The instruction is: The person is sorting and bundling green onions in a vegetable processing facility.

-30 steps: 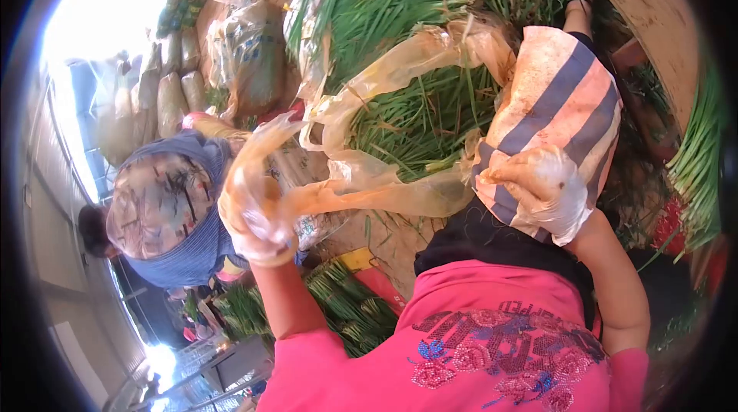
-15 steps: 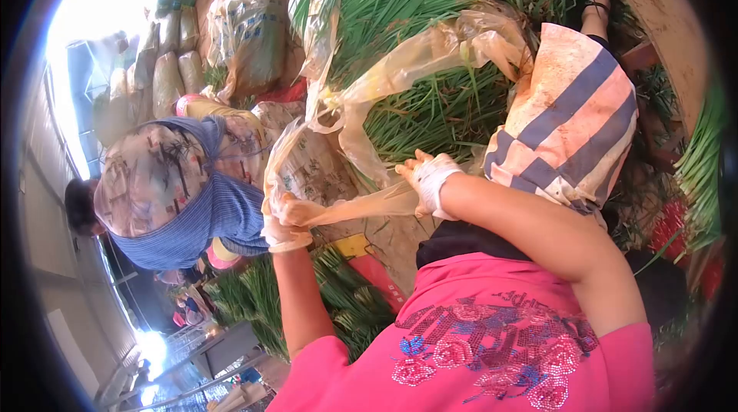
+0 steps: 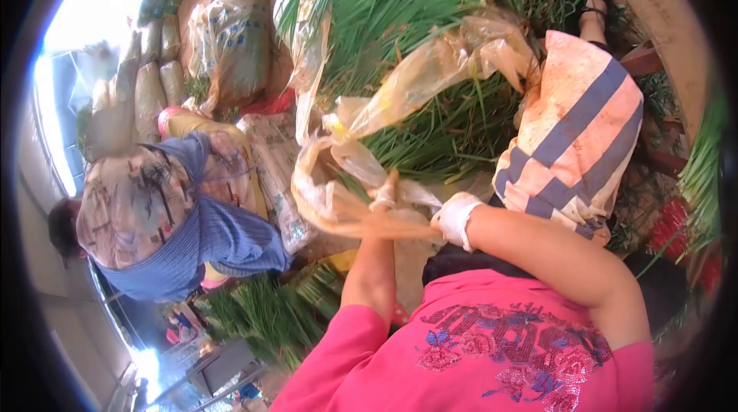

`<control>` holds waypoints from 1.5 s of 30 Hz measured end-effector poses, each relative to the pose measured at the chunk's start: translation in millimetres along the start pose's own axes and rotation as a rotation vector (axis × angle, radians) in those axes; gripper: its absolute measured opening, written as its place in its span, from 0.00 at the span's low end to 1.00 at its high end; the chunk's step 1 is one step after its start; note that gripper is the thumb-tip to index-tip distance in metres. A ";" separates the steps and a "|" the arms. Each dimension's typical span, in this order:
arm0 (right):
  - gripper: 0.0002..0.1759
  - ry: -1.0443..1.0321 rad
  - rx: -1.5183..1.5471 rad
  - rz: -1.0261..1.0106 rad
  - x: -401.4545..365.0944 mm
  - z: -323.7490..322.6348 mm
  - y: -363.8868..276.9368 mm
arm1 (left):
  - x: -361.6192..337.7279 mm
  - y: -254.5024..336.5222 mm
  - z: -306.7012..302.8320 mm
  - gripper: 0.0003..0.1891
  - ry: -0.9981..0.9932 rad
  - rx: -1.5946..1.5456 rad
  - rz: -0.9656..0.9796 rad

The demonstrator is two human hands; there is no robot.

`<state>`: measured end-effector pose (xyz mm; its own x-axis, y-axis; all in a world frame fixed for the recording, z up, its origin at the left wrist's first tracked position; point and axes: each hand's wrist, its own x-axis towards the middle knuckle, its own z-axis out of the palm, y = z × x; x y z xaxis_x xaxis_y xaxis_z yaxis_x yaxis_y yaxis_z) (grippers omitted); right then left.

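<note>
My right hand [image 3: 455, 220], in a whitish glove, is closed on a twisted length of clear plastic bag [image 3: 430, 93] near my waist. The plastic runs left from it in a loose loop in front of my left forearm. My left hand [image 3: 384, 192] reaches up through that loop, a pale glove at its wrist. One finger points towards the green stalks; film and blur hide the rest. Behind both hands a large heap of long green leafy stalks [image 3: 400, 12] lies in the bag, its plastic edge pulled across the pile.
Close on the left, a person [image 3: 146, 208] in a patterned top and blue cloth bends over. Filled plastic sacks [image 3: 238, 39] stand at the upper left. A striped cloth [image 3: 573, 135] lies over my leg at right. More green bundles [image 3: 265, 316] are at lower left.
My left hand has moved right, from the far end of the stretched plastic into its loop, near my right hand. The strip has slackened. My right hand has closed on the plastic.
</note>
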<state>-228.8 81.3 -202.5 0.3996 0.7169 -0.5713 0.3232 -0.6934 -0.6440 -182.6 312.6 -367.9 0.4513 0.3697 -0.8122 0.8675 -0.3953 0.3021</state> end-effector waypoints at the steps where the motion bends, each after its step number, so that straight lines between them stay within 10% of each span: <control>1: 0.11 0.026 0.034 0.029 -4.9 -4.1 -0.3 | -23.4 14.2 8.6 0.31 -0.035 0.131 -0.003; 10: 0.11 1.010 1.077 -0.080 -14.0 -32.8 51.8 | -22.9 23.0 -35.4 0.19 -0.270 -0.527 0.038; 13: 0.08 1.358 0.794 -0.071 -37.4 -69.2 63.5 | -60.2 53.2 -54.6 0.19 -0.306 -0.488 0.324; 16: 0.13 1.169 0.812 0.090 -69.7 -104.0 68.7 | -158.3 121.9 -80.1 0.16 -0.287 -0.208 0.621; 20: 0.18 1.040 -0.064 0.126 -33.2 -65.4 70.7 | -246.9 246.0 -112.2 0.16 -0.526 -0.604 1.108; 22: 0.16 0.475 -0.117 0.394 -41.7 -87.8 51.4 | -228.2 265.0 -112.9 0.15 -0.500 -0.580 0.995; 23: 0.11 0.425 -0.248 0.297 -47.7 -77.8 54.9 | -185.6 254.2 -118.9 0.13 -0.199 -0.149 1.264; 26: 0.11 0.309 -0.029 0.379 -62.9 -56.2 46.2 | -131.9 214.7 -113.2 0.20 0.189 1.382 0.598; 27: 0.10 0.286 -0.114 0.257 -68.9 -40.9 51.2 | -59.9 165.8 -133.7 0.26 0.118 1.590 0.671; 30: 0.17 0.241 -0.030 0.298 -70.1 -15.3 56.6 | -94.6 124.4 -152.3 0.45 0.180 1.614 0.230; 33: 0.17 0.262 0.060 0.331 -71.4 -24.8 54.6 | 19.2 89.2 -213.1 0.42 0.051 0.810 0.601; 36: 0.18 0.266 0.058 0.356 -74.5 -42.3 60.3 | -110.9 181.0 -130.3 0.33 0.112 0.385 1.260; 38: 0.17 0.351 0.060 0.381 -80.1 -49.5 72.1 | -85.2 196.6 -70.0 0.38 -0.238 0.048 1.177; 43: 0.18 0.561 0.066 0.466 -98.9 -61.6 117.7 | -89.9 209.8 71.9 0.61 0.277 0.924 1.544; 45: 0.28 0.680 -0.018 0.576 -102.2 -61.1 144.4 | -69.4 223.4 83.9 0.51 0.129 0.802 1.176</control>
<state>-170.6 -96.5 -205.9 0.9250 0.0629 -0.3746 -0.0735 -0.9379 -0.3389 -37.7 128.1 -286.0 0.8658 -0.4452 -0.2283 -0.3492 -0.8645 0.3616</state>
